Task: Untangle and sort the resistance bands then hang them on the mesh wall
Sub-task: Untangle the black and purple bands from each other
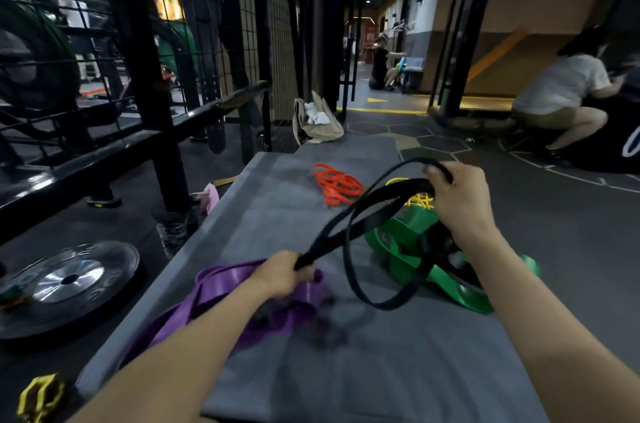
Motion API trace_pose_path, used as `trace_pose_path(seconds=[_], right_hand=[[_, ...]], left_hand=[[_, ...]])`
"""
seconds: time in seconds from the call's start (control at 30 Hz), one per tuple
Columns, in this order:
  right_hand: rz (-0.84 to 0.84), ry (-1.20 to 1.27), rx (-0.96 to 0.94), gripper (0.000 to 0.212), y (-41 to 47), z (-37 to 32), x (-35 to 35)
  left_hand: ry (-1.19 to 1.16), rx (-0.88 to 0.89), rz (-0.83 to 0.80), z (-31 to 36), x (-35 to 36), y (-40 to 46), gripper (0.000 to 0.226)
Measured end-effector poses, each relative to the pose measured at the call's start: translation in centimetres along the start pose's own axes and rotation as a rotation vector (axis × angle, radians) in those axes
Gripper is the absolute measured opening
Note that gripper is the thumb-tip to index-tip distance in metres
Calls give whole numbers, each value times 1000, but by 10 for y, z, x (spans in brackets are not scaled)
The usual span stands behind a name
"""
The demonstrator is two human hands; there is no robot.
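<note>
A black resistance band [349, 232] is lifted in loops above the grey mat [277, 187]. My left hand [285, 272] grips its near end, just over a purple band [214, 287] that lies on the mat. My right hand [460, 194] holds the black band's far loops higher up. Under that hand lie a wide green band [401, 242] and a yellow band [420, 199], bunched together. An orange band [337, 183] sits in a heap farther back. The black mesh wall [277, 24] stands beyond the mat at the left.
A weight plate [69, 280] lies on the floor to the left, with a yellow object [40, 395] near the bottom corner. A beige bag [317, 121] leans by the mesh wall. One person [568, 93] crouches at the right; another person [381, 62] sits far back.
</note>
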State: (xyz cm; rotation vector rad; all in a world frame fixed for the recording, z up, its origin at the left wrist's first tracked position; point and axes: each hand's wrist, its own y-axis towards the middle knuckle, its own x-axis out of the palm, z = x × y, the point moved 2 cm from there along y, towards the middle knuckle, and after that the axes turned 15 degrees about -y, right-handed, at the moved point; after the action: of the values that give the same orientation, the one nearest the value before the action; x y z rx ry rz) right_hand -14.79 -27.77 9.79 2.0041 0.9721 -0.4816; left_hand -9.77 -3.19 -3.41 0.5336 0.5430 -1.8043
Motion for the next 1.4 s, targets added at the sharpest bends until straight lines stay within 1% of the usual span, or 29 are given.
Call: trace_pose_path(seconds=[0.07,0.13,0.2,0.3,0.33,0.4,0.47,0.53,0.57,0.63,0.67,0.73,0.77,0.83,0.87,0.93,0.97,1.0,1.07,1.13,1.2,1.27,1.3,1.33,1.4], right_hand=[[-37,-100,3,26,-9,13,5],[-114,-203,-12,22,-21,25,16],[-192,-271,-55,24,-31,34,32],[-345,-291,-110,28,-45,35,52],[-403,-299,-134,28,-49,35,58],[-492,-316,-166,30,-53,36,67],[-538,-310,-146,31,-56,39,69],[-574,-319,-131,31,-56,44,67],[-604,-336,-132,28,-56,45,63],[-646,-383,-176,16,-56,43,54],[-653,-415,-208,18,-54,38,49],[-624,-424,-279,29,-46,20,39],[-591,-373,-317,29,-42,7,35],[-519,-176,-360,22,-35,-26,31],[-492,-79,-357,23,-34,-42,31],[-485,23,-339,45,-32,-69,42],[-488,10,-355,53,-33,-77,52],[-506,-24,-377,54,-36,-83,62],[-557,-91,-358,43,-42,-82,78],[-622,-116,-309,34,-48,-75,85],[-664,-129,-301,32,-52,-68,89],[-660,-62,-279,31,-50,-61,92],[-636,-46,-265,29,-47,-58,92],[-609,-45,-249,29,-43,-54,91],[-552,-68,-207,36,-39,-46,87]], left_hand=[[-83,18,118,8,-18,2,20],[-209,31,257,20,-43,7,26],[-315,67,318,34,-67,10,24],[-438,131,360,53,-94,14,21],[-467,151,367,57,-99,14,20],[-544,174,331,65,-102,12,23],[-602,173,270,72,-99,6,25],[-608,152,232,73,-93,3,26],[-599,134,225,71,-88,2,26],[-601,93,218,64,-79,2,27],[-589,76,207,61,-74,2,29],[-548,65,169,59,-64,0,29],[-524,75,145,61,-60,0,28],[-433,100,121,69,-52,-2,28],[-374,116,118,74,-49,-3,26],[-266,173,94,85,-44,-7,22],[-208,195,78,90,-42,-11,22],[-157,209,73,92,-41,-13,22],[-105,199,83,87,-42,-14,24],[-143,134,102,76,-46,-13,23],[-139,88,80,66,-45,-10,20],[-205,105,70,61,-41,-10,16],[-272,116,58,58,-38,-10,21],[-301,122,48,52,-36,-10,32],[-193,76,40,34,-34,-12,57]])
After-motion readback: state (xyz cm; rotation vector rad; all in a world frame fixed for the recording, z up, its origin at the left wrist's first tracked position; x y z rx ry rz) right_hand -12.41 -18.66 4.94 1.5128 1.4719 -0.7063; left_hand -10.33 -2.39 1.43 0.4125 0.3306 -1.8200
